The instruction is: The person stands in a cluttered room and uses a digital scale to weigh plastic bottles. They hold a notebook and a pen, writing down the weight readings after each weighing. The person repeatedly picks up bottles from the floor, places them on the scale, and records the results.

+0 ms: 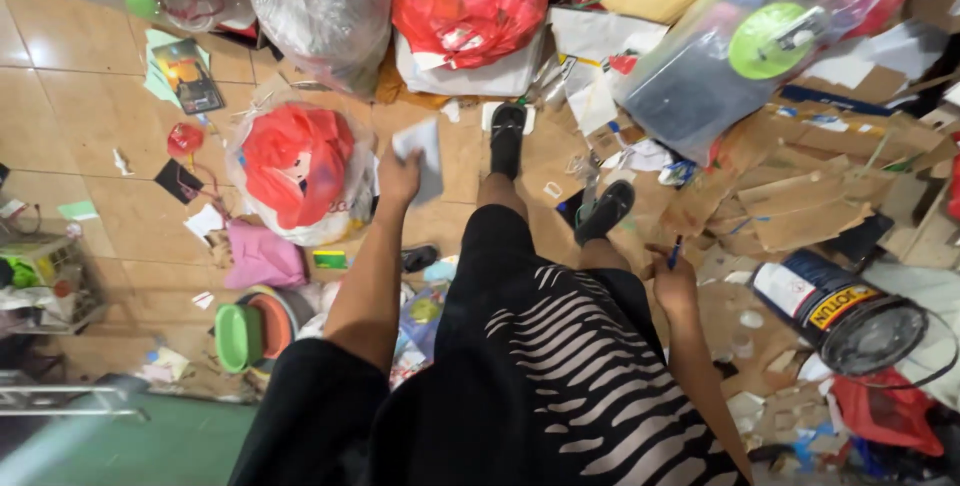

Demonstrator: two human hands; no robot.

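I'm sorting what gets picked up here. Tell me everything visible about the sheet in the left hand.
The sheet is a small, pale grey-white piece, seemingly paper or thin card, roughly rectangular with a bent upper corner. The left hand grips its left edge at arm's length above the tiled floor, beside a clear bag of red plastic.

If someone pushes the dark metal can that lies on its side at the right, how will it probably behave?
The dark can lies on its side on flattened cardboard, so it would probably roll on its round wall. Its open mouth faces the camera and looks empty, so it is likely light for its size. Its thin wire handle would probably flop loosely.
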